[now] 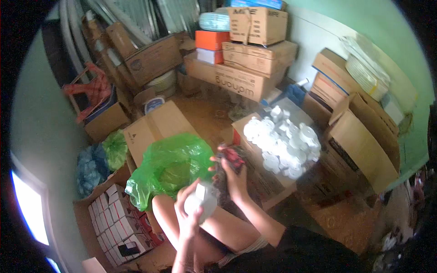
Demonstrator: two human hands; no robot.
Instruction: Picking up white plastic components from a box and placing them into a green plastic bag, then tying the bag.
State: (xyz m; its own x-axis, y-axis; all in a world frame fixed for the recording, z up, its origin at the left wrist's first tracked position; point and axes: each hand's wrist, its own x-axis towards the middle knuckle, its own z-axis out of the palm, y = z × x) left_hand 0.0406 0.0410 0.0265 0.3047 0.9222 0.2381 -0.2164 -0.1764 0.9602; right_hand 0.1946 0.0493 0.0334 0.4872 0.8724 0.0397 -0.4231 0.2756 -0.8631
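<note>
In my left hand (185,210) is a white rounded plastic piece (203,203) with a squarish projection on top, the fingers wrapped round it above my lap. My right hand (236,182) is raised just beside it, closed round a dark and red object (232,157) whose kind is blurred. An open green plastic bag (177,157) spreads over a box by my left knee; what lies inside it is hard to make out. To the right, a heap of white round plastic pieces (284,145) covers a cardboard box top.
Small white boxes (114,223) fill an open carton at lower left. Flattened-looking cardboard (157,123) lies behind the bag. Stacked cartons (259,59) stand at the back, and an open carton (364,141) leans at the right. Long pipes (75,41) rest in the far left corner.
</note>
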